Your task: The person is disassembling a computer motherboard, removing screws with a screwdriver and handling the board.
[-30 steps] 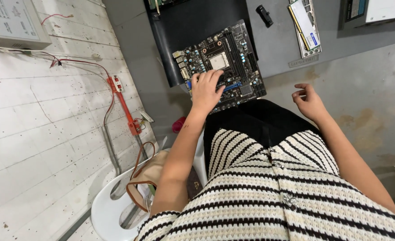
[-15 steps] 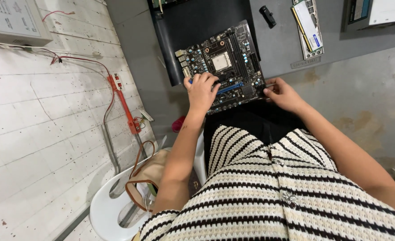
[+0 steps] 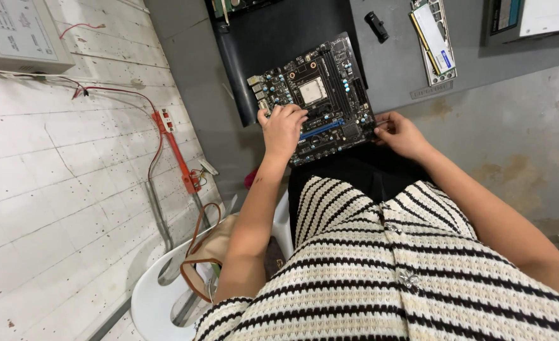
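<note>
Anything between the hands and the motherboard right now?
Nothing visible. The left hand already rests on the near-left part of the motherboard, fingers curled over its edge, and the right hand touches its near-right corner. Both are in contact, with nothing between them and the board.
</note>
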